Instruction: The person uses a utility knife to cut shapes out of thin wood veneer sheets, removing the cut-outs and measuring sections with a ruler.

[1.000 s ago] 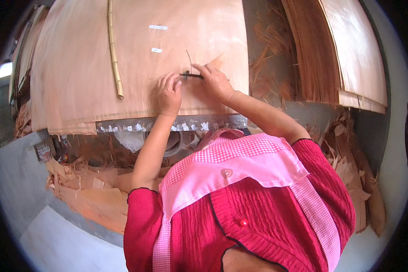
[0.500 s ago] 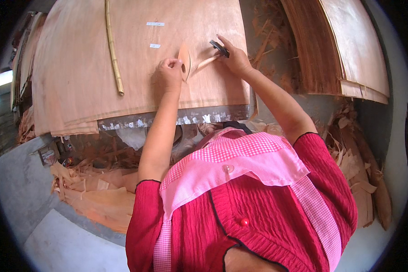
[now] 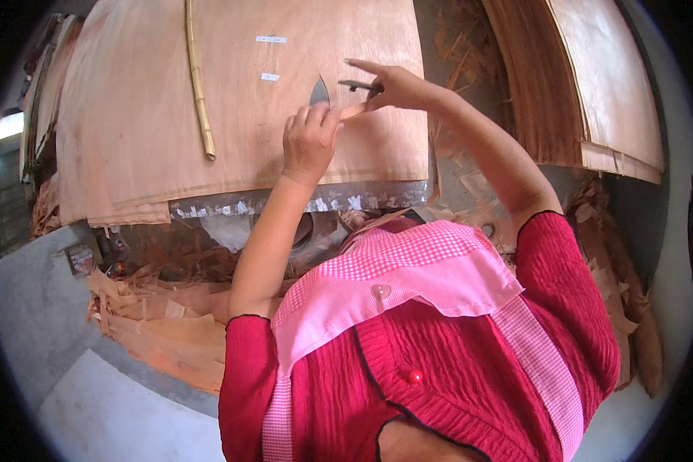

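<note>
Head view: left hand [image 3: 310,138] pinches wood strip [image 3: 353,112], right hand [image 3: 400,88] grips dark tool [image 3: 354,84].

Pale brown strip [image 3: 354,110], short and narrow, pinched in the left hand [image 3: 308,142] at its eight o'clock end and reaching the right hand [image 3: 403,88] at two o'clock. Dark, slim tool [image 3: 359,85], gripped in the right hand and pointing to nine o'clock, just above the sheet [image 3: 246,127]: pinkish-tan wood, flat beneath both hands. Grey leaf shape [image 3: 319,92] on it, tip at twelve o'clock, lower end hidden by the left hand; opening or separate piece, impossible to tell.
</note>
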Tool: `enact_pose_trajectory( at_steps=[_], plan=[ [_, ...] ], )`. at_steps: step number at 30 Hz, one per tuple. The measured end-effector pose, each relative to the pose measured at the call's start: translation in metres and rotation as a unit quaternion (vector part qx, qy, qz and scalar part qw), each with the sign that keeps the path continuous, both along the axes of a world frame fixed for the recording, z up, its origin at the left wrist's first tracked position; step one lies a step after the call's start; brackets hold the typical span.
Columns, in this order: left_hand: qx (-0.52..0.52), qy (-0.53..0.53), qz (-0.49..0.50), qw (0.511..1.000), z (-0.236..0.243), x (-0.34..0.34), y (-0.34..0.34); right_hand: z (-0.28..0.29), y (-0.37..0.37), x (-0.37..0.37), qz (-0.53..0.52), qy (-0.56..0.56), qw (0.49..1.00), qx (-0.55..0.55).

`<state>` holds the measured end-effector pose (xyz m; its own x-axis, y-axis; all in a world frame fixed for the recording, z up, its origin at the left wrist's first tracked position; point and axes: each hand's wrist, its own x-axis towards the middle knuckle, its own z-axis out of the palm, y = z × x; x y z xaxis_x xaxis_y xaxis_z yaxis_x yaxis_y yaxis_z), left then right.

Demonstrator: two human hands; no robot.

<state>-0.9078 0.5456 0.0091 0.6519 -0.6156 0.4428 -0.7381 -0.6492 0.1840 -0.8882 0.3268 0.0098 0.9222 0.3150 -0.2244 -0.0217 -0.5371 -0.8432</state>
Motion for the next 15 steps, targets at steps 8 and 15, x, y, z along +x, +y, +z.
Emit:
enact_pose_trajectory(
  at_steps=[8, 15],
  plan=[
    [-0.421, 0.625, 0.282, 0.594, -0.046, 0.012, 0.007, -0.051, 0.019, 0.017, -0.320, -0.076, 0.944, 0.017],
    [-0.423, 0.636, 0.282, 0.580, -0.060, 0.006, 0.005, -0.058, 0.085, 0.028, -0.279, -0.084, 0.950, -0.115]
  ],
)
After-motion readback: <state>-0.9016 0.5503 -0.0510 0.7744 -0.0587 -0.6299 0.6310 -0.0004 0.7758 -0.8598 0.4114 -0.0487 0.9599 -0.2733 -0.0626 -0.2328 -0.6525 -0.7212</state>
